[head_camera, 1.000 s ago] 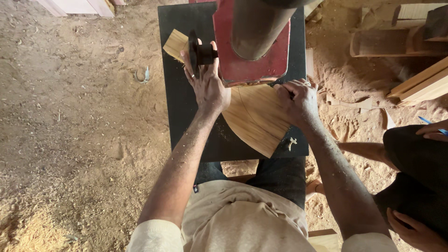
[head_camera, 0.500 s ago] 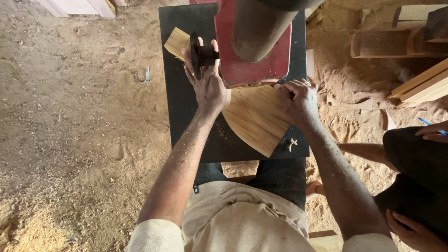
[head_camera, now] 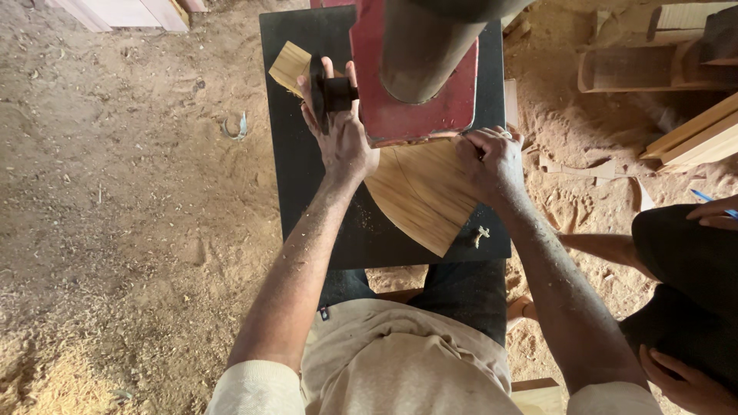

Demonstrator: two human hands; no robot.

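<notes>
Workpiece: flat pale wooden board with a curved, fan-like outline point(head_camera: 419, 201), lying on the black rectangular machine table point(head_camera: 296, 192); its far end runs under the red metal machine housing point(head_camera: 419, 84), and a lighter corner shows beyond the left hand.
Left hand point(head_camera: 342, 138): palm down on the board's left part, fingers extended and pressed flat, just beside a small black knob point(head_camera: 332, 94) on the housing. No wrap-around grip.
Right hand point(head_camera: 488, 157): fingers curled, knuckles up, bearing on the board's right edge close to the housing's lower rim.
Cutting point: hidden under the housing and the dark cylindrical column point(head_camera: 427, 46); cannot tell where the blade meets the wood.
Judgement, technique: keep the board flat on the table, steer with both hands evenly, feed slowly along the curve.
Judgement, risk: both hands sit close to the housing; fingertips should stay out of the cut line.
Surroundings: sawdust-covered floor point(head_camera: 115, 230); another person's dark-clothed leg point(head_camera: 684, 261) at right.
</notes>
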